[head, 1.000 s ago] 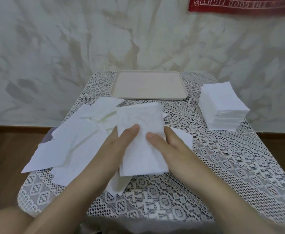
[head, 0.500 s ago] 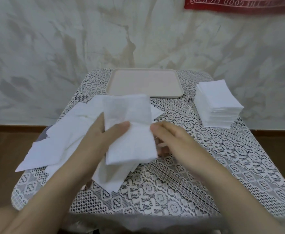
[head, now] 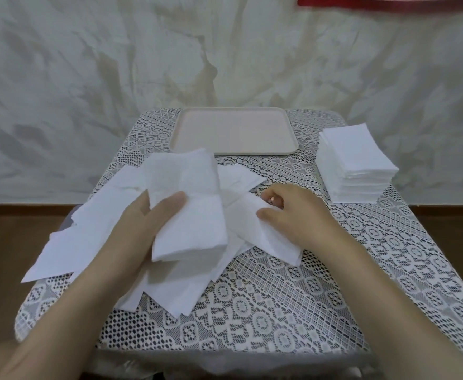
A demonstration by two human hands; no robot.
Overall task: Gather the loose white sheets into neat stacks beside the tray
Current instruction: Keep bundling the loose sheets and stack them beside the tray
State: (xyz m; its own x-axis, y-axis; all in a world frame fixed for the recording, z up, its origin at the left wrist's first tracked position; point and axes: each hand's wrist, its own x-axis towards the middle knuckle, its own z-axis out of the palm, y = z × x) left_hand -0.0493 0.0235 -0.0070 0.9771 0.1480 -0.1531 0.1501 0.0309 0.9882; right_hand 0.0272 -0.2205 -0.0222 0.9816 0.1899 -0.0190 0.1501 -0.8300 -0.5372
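Note:
My left hand [head: 145, 223] grips a small bundle of white sheets [head: 189, 204], thumb on top, lifted a little above the table. Just to its right, my right hand [head: 293, 212] pinches a single loose sheet [head: 263, 231] lying on the table. More loose white sheets [head: 87, 229] lie scattered over the left half of the table, partly under my left hand. A neat stack of white sheets [head: 353, 163] stands to the right of the beige tray [head: 233, 130].
The small table carries a white lace cloth [head: 320, 283]; its front right part is bare lace. The tray sits at the far edge against a mottled wall. A wooden floor shows on both sides below the table edges.
My right hand let go of the bundle and moved right onto a loose sheet, which it now pinches. My left hand keeps the bundle, shifted slightly left.

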